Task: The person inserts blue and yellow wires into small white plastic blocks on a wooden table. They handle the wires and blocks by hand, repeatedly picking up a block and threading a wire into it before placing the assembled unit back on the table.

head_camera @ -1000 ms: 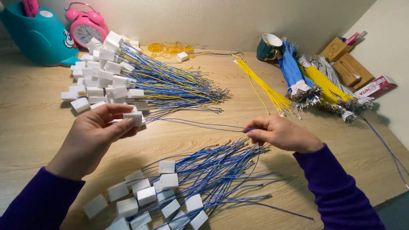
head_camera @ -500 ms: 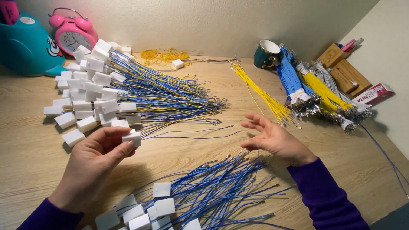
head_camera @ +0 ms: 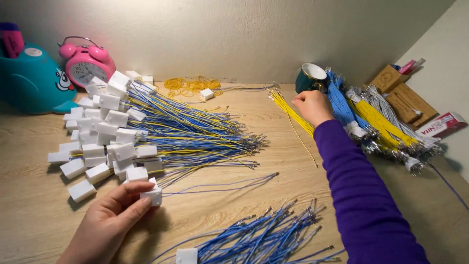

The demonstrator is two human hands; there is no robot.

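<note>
The white connector block point(head_camera: 154, 194), with thin blue wires point(head_camera: 220, 185) trailing from it toward the right, sits near the bench's front edge, pinched in the grip of the left hand point(head_camera: 110, 220) between thumb and fingertips. The right hand point(head_camera: 312, 105) is well apart from it, toward the bench's back right corner, its grip closed on strands of the loose yellow wires point(head_camera: 293, 115) beside a teal cup point(head_camera: 309, 78). A heap of finished white blocks with blue and yellow wires point(head_camera: 146, 132) lies just behind the held block.
</note>
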